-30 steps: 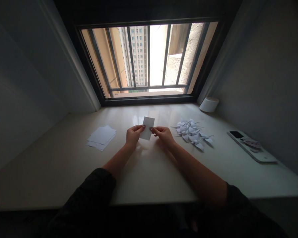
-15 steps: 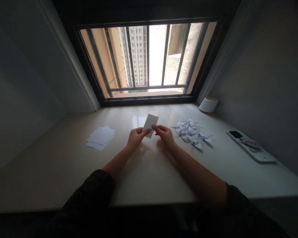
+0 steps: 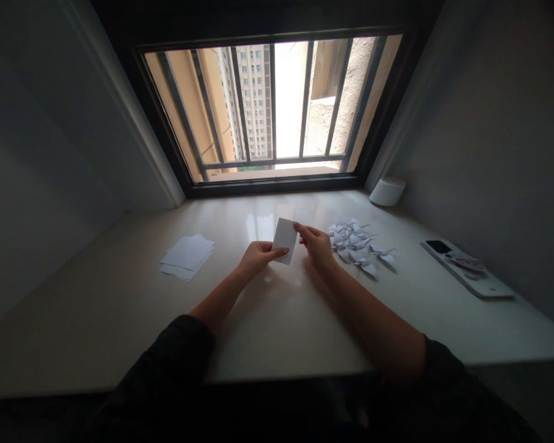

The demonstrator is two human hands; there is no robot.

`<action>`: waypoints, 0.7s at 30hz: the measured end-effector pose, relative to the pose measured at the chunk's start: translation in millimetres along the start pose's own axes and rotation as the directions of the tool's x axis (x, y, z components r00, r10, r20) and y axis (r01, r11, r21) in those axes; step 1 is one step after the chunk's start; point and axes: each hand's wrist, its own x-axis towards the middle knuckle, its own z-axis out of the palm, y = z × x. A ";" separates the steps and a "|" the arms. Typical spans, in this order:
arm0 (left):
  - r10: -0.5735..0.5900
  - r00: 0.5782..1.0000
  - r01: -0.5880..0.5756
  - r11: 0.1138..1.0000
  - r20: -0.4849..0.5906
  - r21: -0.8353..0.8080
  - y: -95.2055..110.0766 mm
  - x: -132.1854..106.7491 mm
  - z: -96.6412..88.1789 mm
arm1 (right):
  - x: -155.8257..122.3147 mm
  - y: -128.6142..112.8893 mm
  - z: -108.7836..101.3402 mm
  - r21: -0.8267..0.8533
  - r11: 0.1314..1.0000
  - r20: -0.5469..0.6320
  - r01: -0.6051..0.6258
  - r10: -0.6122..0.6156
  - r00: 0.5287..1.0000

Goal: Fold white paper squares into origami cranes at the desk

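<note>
A small white folded sheet of paper (image 3: 285,237), rectangular in outline, is held up above the white counter between my hands. My left hand (image 3: 257,257) grips its lower left part, the thumb lying across its face. At its upper right edge, the fingertips of my right hand (image 3: 316,242) pinch the paper. Right behind that hand lies a cluster of folded white paper cranes (image 3: 354,243). On the left rests a loose stack of white square paper sheets (image 3: 188,255), apart from both hands.
A phone (image 3: 466,269) lies on the right side of the white counter (image 3: 120,332). At the back right corner stands a white rounded object (image 3: 388,192). A barred window (image 3: 274,111) rises behind the counter, with walls on both sides.
My right hand has slid from the paper's lower middle up to its upper right edge. The paper has turned more upright and shifted slightly right. My left hand keeps its hold.
</note>
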 end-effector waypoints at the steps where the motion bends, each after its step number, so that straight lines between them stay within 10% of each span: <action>1: 0.000 1.000 0.000 1.000 0.007 0.006 0.0 -0.1 0.3 | 2.1 0.1 -1.3 0.054 0.998 -0.022 -0.027 0.028 0.999; 21: 0.006 0.832 -0.142 0.969 -0.555 -0.203 2.4 11.6 -24.0 | -11.9 -2.3 1.3 -0.182 0.976 0.272 0.120 -0.067 0.960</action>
